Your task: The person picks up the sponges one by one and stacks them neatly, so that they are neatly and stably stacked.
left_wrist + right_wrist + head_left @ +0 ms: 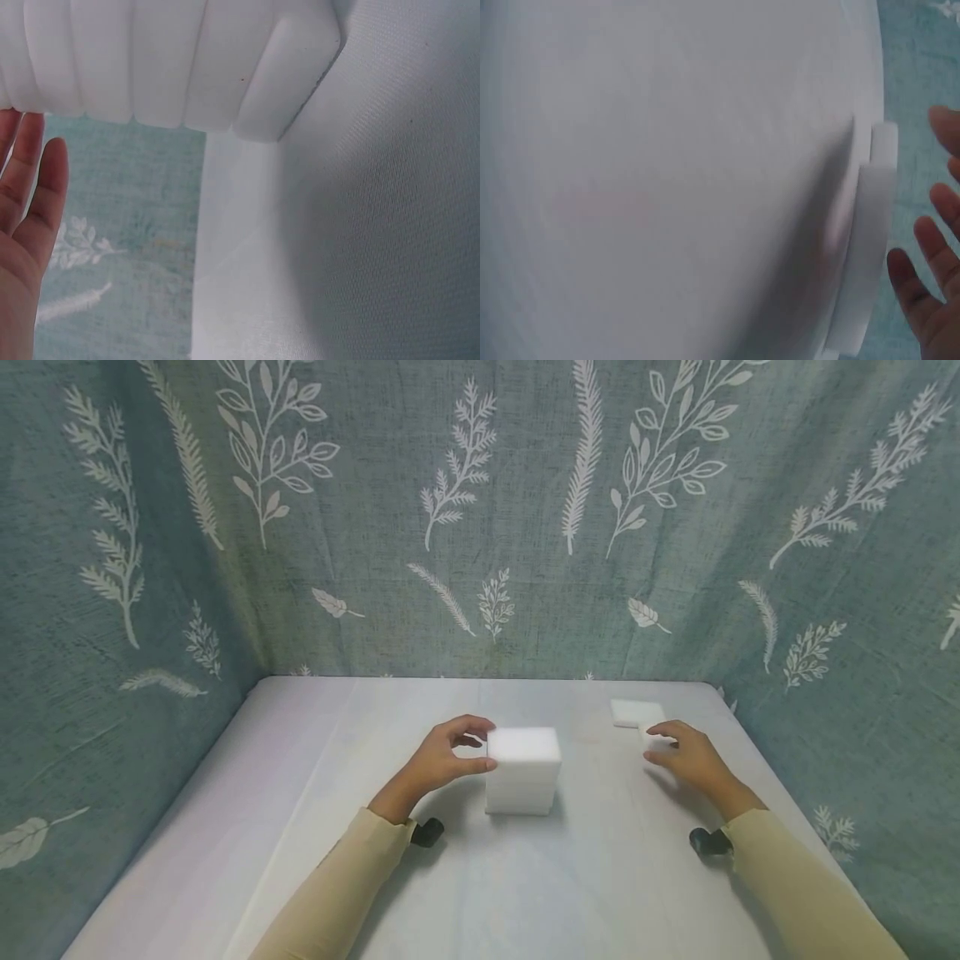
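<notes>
A stack of several white foam sponges stands upright near the middle of the table, its layers showing in the left wrist view. My left hand is at the upper left side of this stack, thumb and fingers spread apart, with fingertips at the side of the upper layers. To the right, two loose white sponges lie flat: a farther one and a nearer one partly hidden by my right hand. That hand hovers beside the nearer sponge, fingers parted and holding nothing.
The white-covered table ends at a green leaf-patterned cloth at the back, with more of this cloth along both sides. A dark wrist camera sits below the left hand, another below the right.
</notes>
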The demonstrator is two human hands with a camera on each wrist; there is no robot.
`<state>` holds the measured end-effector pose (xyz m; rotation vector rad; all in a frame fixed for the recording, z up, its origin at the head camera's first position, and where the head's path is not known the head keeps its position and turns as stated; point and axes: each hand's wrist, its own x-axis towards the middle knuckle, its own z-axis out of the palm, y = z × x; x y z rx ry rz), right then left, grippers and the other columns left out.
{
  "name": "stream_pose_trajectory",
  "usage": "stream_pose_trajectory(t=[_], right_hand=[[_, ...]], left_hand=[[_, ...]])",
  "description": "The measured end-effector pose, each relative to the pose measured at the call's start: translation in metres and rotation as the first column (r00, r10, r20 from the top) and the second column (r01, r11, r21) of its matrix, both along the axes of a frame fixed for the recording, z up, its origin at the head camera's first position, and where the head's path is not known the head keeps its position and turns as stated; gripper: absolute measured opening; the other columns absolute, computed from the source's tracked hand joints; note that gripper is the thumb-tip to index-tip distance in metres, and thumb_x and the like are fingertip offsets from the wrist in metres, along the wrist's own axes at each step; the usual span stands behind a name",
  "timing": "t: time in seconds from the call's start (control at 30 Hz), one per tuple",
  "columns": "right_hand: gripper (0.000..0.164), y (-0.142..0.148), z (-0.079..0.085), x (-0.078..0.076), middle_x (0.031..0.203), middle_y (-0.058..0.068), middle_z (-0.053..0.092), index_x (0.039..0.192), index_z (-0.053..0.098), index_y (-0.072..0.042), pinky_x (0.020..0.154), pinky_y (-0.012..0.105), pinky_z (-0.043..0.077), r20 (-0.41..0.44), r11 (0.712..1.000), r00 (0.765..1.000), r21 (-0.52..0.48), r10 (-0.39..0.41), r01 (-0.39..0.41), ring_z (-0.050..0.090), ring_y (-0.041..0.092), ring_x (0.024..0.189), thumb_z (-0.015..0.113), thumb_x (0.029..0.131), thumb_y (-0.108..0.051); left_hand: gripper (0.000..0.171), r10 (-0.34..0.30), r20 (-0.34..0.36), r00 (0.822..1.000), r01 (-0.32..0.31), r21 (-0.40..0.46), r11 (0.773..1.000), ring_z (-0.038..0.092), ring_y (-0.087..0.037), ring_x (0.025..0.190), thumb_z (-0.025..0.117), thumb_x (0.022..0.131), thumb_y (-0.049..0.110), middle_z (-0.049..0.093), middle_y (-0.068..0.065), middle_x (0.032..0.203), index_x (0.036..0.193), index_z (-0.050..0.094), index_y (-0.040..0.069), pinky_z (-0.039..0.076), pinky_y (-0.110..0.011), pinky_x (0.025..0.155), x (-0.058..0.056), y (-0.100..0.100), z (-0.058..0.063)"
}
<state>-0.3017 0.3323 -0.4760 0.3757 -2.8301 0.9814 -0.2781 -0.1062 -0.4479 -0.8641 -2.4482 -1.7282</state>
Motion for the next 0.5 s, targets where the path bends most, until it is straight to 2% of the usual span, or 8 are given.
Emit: stream_pose_trajectory(t=[0.2,0.5], right_hand=[[0.044,0.014,0.004,-0.005,0.133,0.026,0.05,0.125,0.059,0.002,0.096,0.06,0.04,0.035,0.997,0.998,0.066,-0.05,0.048,0.047,0.048,0.12,0.072,0.089,-0.018],[0.046,0.028,0.003,-0.014,0.135,0.031,0.046,0.126,0.056,0.006,0.101,0.064,0.032,0.056,0.988,0.994,0.126,-0.096,0.088,0.038,0.051,0.126,0.071,0.087,-0.014]], left_hand=[[0.053,-0.002,-0.011,1.0,0.002,-0.001,1.0,0.059,-0.021,0.104,0.085,0.076,0.03,0.061,0.0,0.116,0.122,0.063,0.014,0.046,-0.051,0.095,0.001,0.0,0.0],[0.052,-0.009,-0.014,1.0,0.009,-0.005,1.0,0.059,-0.019,0.104,0.084,0.076,0.029,0.062,0.0,0.117,0.122,0.064,0.014,0.048,-0.039,0.094,0.001,0.0,0.001]])
